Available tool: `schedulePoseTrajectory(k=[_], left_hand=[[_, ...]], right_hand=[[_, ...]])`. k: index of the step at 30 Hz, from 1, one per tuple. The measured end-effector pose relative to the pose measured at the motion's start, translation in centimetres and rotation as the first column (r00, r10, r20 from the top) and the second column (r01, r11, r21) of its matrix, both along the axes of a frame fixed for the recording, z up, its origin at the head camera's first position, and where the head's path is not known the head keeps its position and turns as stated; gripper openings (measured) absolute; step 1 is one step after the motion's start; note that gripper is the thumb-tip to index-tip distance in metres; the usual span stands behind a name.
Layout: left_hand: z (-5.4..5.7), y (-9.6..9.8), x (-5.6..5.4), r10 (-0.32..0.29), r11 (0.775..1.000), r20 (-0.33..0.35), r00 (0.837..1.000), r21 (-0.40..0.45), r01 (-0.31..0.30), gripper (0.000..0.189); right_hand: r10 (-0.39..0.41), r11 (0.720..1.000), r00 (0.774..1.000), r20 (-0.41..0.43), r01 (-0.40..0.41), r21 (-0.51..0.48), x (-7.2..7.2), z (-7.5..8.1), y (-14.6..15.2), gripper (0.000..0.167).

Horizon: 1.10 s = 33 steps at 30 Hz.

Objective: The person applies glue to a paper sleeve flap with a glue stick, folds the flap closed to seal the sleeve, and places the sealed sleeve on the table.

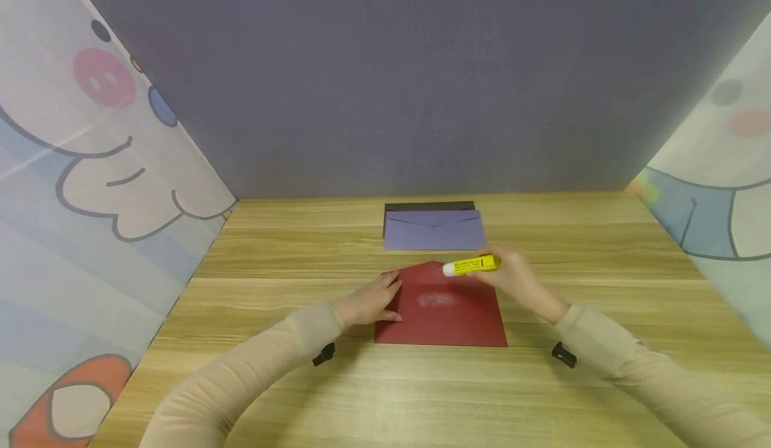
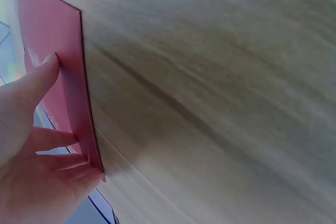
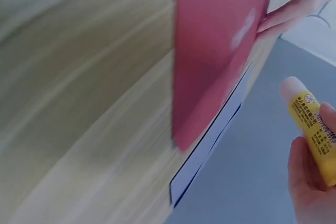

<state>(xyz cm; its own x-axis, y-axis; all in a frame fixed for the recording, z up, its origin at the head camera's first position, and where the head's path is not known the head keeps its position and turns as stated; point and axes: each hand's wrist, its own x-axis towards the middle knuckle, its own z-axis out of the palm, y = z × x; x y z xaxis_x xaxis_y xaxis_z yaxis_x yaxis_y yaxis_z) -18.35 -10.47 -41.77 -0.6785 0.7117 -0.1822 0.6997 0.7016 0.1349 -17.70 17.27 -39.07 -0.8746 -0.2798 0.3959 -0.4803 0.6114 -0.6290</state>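
A red envelope [image 1: 446, 327] lies on the wooden table with its pointed flap spread toward the far side. Whitish smears mark its middle. My left hand [image 1: 375, 299] rests on the envelope's left edge, thumb and fingers spread; in the left wrist view the thumb [image 2: 44, 74] lies on the red paper. My right hand [image 1: 510, 275] grips a yellow glue stick [image 1: 472, 265], its white end pointing left above the flap. The right wrist view shows the glue stick [image 3: 315, 129] held between thumb and fingers, apart from the paper.
Beyond the red envelope lies a purple envelope [image 1: 435, 237], overlapping a dark envelope [image 1: 429, 205] behind it. A grey panel [image 1: 421, 100] rises at the table's far edge. Cartoon-printed walls [image 1: 90, 167] stand on both sides.
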Motion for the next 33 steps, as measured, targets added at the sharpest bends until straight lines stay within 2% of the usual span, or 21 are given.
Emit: schedulePoseTrajectory(k=[2,4,7,10,14,19,25,33], left_hand=[[0.0,0.0,-0.1,0.009,1.0,0.021,1.0,-0.011,-0.009,0.072],[0.1,0.1,-0.1,0.019,1.0,0.042,0.999,-0.016,-0.018,0.073],[0.3,0.1,-0.1,0.02,1.0,0.051,0.999,-0.019,-0.019,0.073],[0.5,0.1,-0.1,0.012,1.0,0.045,0.999,-0.021,-0.011,0.072],[0.6,0.2,0.0,0.015,0.999,0.051,0.999,-0.032,-0.013,0.072],[0.6,0.3,0.0,0.027,0.998,0.056,0.998,-0.059,-0.024,0.072],[0.6,0.3,0.0,0.031,0.996,0.051,0.998,-0.08,-0.027,0.072],[0.6,0.4,0.0,0.03,0.995,0.044,0.999,-0.091,-0.026,0.072]], right_hand=[[0.013,0.998,0.993,0.116,-0.005,-0.069,-0.1,0.0,-0.6,0.031],[0.038,0.989,0.975,0.22,-0.006,-0.147,-0.2,0.0,-1.1,0.031],[0.081,0.973,0.951,0.297,-0.011,-0.232,-0.3,-0.1,-2.0,0.032],[0.112,0.968,0.936,0.333,-0.027,-0.25,-0.2,-0.3,-2.9,0.034],[0.151,0.978,0.928,0.339,-0.09,-0.188,0.2,-0.3,-4.2,0.031],[0.198,0.98,0.937,0.288,-0.179,-0.093,0.6,-0.4,-5.7,0.027],[0.231,0.973,0.933,0.276,-0.229,-0.04,0.4,-0.8,-6.8,0.027],[0.26,0.957,0.939,0.226,-0.281,0.066,0.5,-1.2,-7.2,0.025]])
